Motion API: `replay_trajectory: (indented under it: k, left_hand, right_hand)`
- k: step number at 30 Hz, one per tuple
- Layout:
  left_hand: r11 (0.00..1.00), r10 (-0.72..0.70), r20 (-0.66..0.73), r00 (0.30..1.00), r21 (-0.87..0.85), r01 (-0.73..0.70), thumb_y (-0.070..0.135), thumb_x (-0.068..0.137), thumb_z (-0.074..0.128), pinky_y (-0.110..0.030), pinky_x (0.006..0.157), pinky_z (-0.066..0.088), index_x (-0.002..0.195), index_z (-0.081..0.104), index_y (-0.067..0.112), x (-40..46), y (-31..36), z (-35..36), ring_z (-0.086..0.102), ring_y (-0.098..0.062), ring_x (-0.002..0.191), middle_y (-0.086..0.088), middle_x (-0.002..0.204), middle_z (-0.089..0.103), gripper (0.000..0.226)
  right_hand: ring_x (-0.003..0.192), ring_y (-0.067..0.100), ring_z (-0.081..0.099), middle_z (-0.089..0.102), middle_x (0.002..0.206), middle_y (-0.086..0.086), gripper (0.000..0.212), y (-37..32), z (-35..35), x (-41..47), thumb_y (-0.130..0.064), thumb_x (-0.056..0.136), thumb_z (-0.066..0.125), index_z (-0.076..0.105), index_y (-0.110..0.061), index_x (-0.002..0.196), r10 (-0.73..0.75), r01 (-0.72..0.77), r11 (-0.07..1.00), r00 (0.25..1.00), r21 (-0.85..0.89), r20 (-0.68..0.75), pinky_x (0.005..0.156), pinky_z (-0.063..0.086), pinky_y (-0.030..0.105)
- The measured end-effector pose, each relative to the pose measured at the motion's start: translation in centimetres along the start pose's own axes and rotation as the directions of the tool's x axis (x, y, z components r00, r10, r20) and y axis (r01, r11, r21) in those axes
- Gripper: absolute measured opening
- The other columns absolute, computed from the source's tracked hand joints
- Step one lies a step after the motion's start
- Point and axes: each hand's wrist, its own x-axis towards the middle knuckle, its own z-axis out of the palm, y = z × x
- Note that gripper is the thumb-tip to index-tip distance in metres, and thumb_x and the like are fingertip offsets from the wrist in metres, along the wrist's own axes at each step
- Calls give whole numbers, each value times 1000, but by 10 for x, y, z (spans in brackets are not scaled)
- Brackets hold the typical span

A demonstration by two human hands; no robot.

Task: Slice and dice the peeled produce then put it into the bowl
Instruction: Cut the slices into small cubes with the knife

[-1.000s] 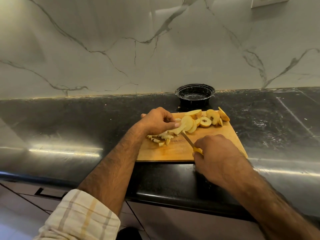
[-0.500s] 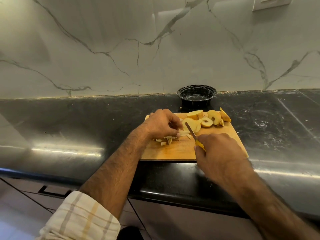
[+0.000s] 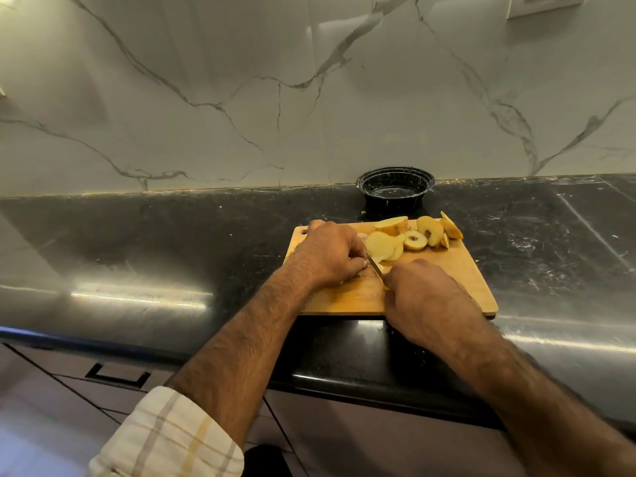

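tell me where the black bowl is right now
In the head view, the black bowl sits on the dark counter against the marble wall, just behind the cutting board's far edge.

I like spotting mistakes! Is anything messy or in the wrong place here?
Mostly tidy. One small pale scrap lies on the counter beside the black bowl, off the cutting board. The bowl looks empty.

Pale yellow peeled produce slices (image 3: 406, 237) overlapping on the wooden board's far side, near the empty black bowl (image 3: 395, 189).
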Motion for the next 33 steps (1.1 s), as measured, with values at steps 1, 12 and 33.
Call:
replay_trajectory:
  k: [1,12,33]
  left_hand:
    - [1000,-2,-9,1000,6,2,39,95,75,-52,122,21,98,83,31,-1,0,1,59,-3,102,26,91,66,12]
    - [998,-56,-100,993,-29,53,44,93,72,-62,123,2,107,81,37,-19,-6,2,47,-9,135,24,119,72,18]
    - [975,-177,-70,982,-149,165,39,92,78,-50,112,21,97,83,35,-16,-1,5,46,1,107,22,104,75,8]
  right_hand:
    - [89,15,50,42,86,-8,18,2,1,-4,-26,101,60,66,-25,117,-3,3,1000,1000,-5,3,76,47,30]
    - [90,16,58,63,103,-2,27,16,0,-13,-37,102,58,69,-26,124,22,-7,995,989,100,-148,76,51,30]
    - [98,17,50,50,105,-2,26,-4,6,-14,-27,99,65,64,-23,125,6,-6,1000,1000,21,-6,86,50,33]
